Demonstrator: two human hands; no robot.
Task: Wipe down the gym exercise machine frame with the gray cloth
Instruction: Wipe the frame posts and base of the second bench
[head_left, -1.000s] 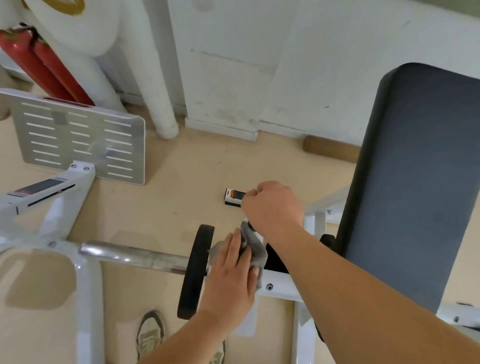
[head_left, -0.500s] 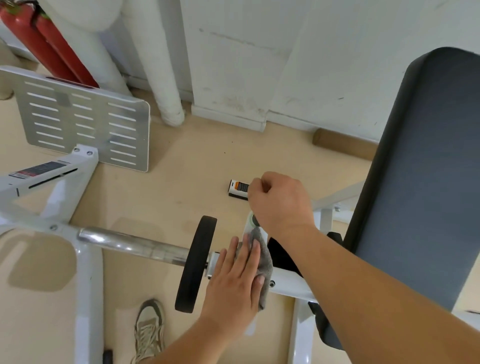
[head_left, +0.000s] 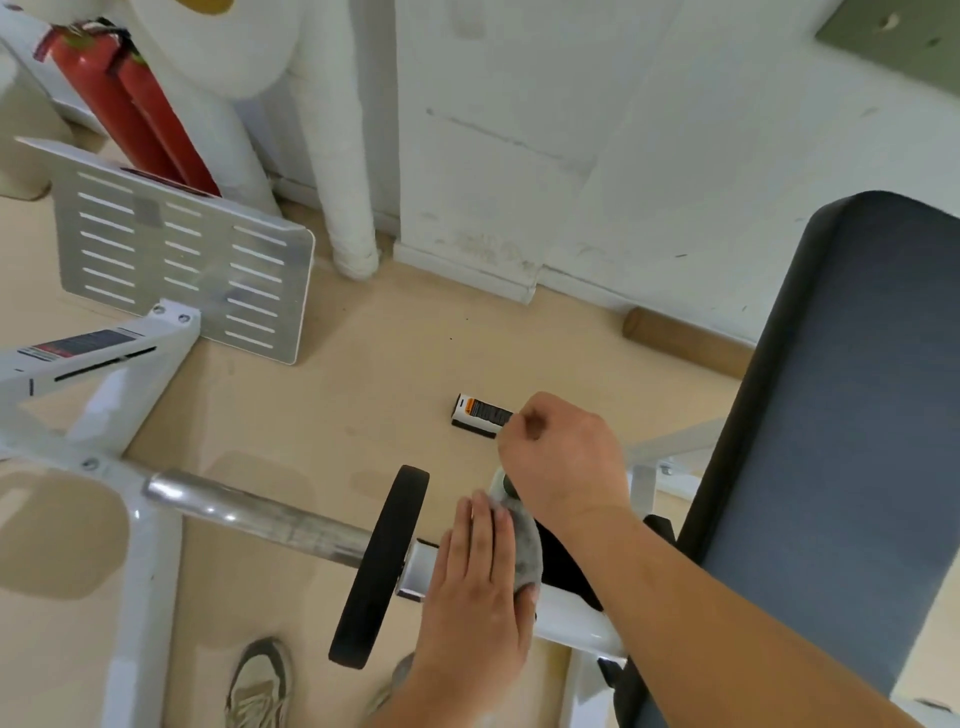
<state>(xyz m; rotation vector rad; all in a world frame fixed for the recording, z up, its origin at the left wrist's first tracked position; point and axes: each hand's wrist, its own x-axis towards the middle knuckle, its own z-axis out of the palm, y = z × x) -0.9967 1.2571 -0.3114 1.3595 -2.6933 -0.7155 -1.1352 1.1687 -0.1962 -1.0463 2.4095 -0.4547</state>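
Note:
The gray cloth (head_left: 527, 551) lies on the white tube of the machine frame (head_left: 576, 618), just right of a black disc (head_left: 379, 566). My left hand (head_left: 472, 587) presses flat on the cloth with straight fingers and covers most of it. My right hand (head_left: 561, 452) is curled into a fist just above and behind, around the top of an upright white frame part with a dark knob. My right forearm crosses in front of the dark padded backrest (head_left: 852, 415).
A chrome bar (head_left: 260, 514) runs left from the disc to more white frame legs. A slotted metal footplate (head_left: 182, 254) stands at the left, with red fire extinguishers (head_left: 130, 109) and white pipes behind. A small labelled box (head_left: 478, 410) lies on the floor. My shoe (head_left: 260, 686) is below.
My left hand has flattened onto the cloth and slid it a little along the white tube. My right fist has stayed on the upright part.

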